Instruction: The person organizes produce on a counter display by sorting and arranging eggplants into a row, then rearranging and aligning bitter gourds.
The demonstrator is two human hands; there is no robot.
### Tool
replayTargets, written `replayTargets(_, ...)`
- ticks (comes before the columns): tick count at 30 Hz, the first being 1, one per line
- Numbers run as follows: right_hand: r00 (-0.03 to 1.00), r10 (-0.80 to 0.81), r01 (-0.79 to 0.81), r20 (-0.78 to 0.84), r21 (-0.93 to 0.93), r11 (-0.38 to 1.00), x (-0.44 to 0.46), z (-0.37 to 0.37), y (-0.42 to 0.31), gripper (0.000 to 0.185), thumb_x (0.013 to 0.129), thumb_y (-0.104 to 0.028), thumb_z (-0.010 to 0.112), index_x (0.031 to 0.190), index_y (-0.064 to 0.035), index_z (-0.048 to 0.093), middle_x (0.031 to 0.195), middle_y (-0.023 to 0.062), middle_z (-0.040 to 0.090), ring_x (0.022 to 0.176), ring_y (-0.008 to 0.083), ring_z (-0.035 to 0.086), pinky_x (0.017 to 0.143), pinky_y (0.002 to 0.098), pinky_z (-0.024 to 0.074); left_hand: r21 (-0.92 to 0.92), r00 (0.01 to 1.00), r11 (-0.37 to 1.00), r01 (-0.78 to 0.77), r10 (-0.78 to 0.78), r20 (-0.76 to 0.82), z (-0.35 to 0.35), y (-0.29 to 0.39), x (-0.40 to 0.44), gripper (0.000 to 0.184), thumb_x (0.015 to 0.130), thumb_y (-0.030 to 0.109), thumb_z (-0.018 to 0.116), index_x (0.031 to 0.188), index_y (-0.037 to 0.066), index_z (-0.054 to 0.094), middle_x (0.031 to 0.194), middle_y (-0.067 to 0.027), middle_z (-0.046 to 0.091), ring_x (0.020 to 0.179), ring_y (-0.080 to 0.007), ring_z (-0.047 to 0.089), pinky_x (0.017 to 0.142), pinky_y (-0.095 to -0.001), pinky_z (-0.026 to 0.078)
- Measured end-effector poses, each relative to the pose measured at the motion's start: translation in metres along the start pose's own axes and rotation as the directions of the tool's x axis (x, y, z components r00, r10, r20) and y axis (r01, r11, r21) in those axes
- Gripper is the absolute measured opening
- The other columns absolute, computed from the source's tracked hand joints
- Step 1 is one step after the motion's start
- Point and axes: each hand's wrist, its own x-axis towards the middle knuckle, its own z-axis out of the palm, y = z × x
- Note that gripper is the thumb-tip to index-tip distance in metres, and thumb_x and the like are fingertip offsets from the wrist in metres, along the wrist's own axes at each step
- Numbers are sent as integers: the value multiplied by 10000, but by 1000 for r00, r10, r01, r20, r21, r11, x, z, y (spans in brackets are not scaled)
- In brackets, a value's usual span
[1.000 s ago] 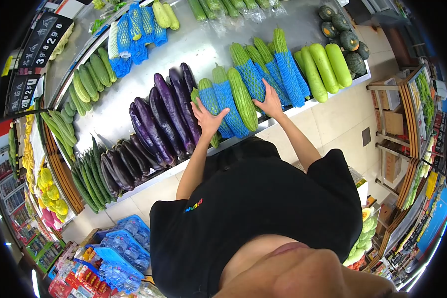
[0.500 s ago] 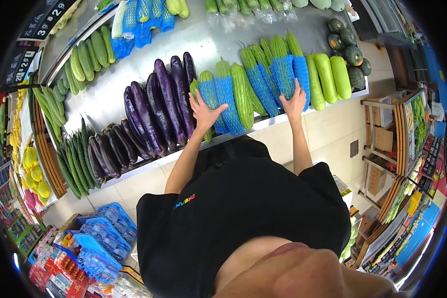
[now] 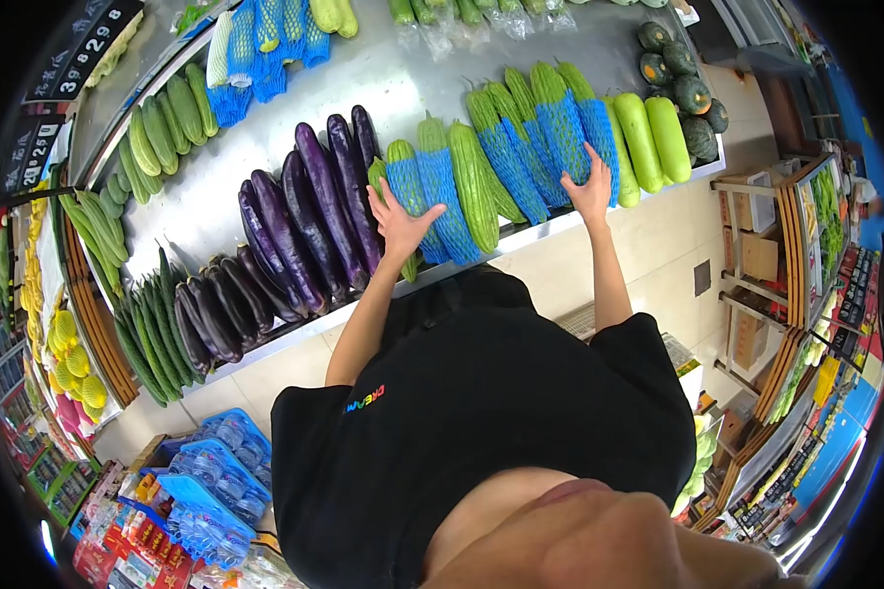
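Observation:
My left hand (image 3: 403, 225) lies with fingers spread over bitter gourds in blue foam netting (image 3: 447, 221), near the front edge of a metal display counter (image 3: 403, 93). My right hand (image 3: 590, 190) has thumb and forefinger apart and touches another group of netted bitter gourds (image 3: 563, 135). Between my hands lies a bare bitter gourd (image 3: 475, 191). Long purple eggplants (image 3: 311, 211) are just left of my left hand. Smooth pale green gourds (image 3: 640, 144) sit right of my right hand, the nearest partly covered by a netted gourd.
Dark short eggplants (image 3: 213, 319) and thin cucumbers (image 3: 150, 329) fill the counter's left front. Dark green pumpkins (image 3: 692, 95) stand at its right end. Blue crates of bottles (image 3: 216, 476) are on the floor behind left. Wooden-edged shelves (image 3: 791, 255) stand at right.
My right hand has moved slightly right and away from me, and the netted gourds under it have shifted toward the pale gourds. My left hand stays on its gourds. The view has tilted a little.

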Motion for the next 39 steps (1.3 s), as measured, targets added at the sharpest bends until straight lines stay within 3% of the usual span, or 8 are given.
replayTargets(11,992,-124,119,-31,-115,986,23,-18,13,563,753,-356,752,1221,-98,573,1145,143,584,1031,356,531,915,436,445,7,1000,1000,-29,29,-12,5,-7,2,1370,591,644,817,1523,35,18,1547,-286,-15,1429,-450,75,1042,-636,273)
replayTargets(14,995,-23,-6,-97,-286,958,54,-19,39,536,771,-368,744,1186,-71,582,1145,153,585,1025,355,536,902,433,451,14,999,999,-33,33,-13,2,-5,1,1362,597,643,814,1524,40,19,1548,-284,-18,1431,-449,73,1043,-637,269)
replayTargets(18,986,117,-48,117,-476,878,70,6,60,674,757,-392,754,1277,-60,482,1120,174,564,1059,364,538,872,454,484,4,1000,1000,-20,20,-4,1,-3,0,1354,603,640,812,1526,45,20,1550,-283,-26,1435,-444,64,1043,-641,263)
replayTargets(23,964,257,-201,69,-446,872,76,18,71,767,657,-359,809,1286,-68,479,1145,184,528,1099,390,510,898,491,472,25,1000,1000,3,-3,-6,1,-2,0,1350,604,645,808,1526,48,25,1556,-276,-28,1443,-435,39,1042,-652,249)
replayTargets(30,997,71,-83,-42,-454,887,101,-24,32,691,632,-306,807,1225,-62,550,1093,194,530,1109,395,487,899,473,459,29,1000,1000,7,-6,-4,0,0,0,1362,592,652,811,1529,61,18,1559,-259,-38,1445,-421,44,1054,-631,257)
replayTargets(34,988,48,-89,-148,-283,955,102,-54,13,782,648,-229,808,1301,-49,416,1130,217,553,1018,408,543,789,516,493,23,1000,1000,-6,6,-18,1,-2,-1,1361,592,649,811,1524,44,25,1554,-279,-24,1440,-437,43,1040,-650,252)
replayTargets(35,928,364,-348,84,-157,924,101,-68,-1,850,678,-211,812,1341,-22,315,1129,194,601,923,378,614,790,503,512,34,1000,999,-2,3,-15,1,-1,-1,1358,594,648,810,1524,43,26,1554,-279,-24,1439,-439,45,1041,-650,252)
replayTargets(39,912,268,-407,312,592,696,58,-63,-18,832,757,-81,769,1418,-53,264,1178,125,595,1001,231,608,893,374,504,2,998,999,-51,51,-42,4,-7,1,1348,600,637,814,1523,40,33,1554,-279,-26,1439,-441,43,1039,-657,249)
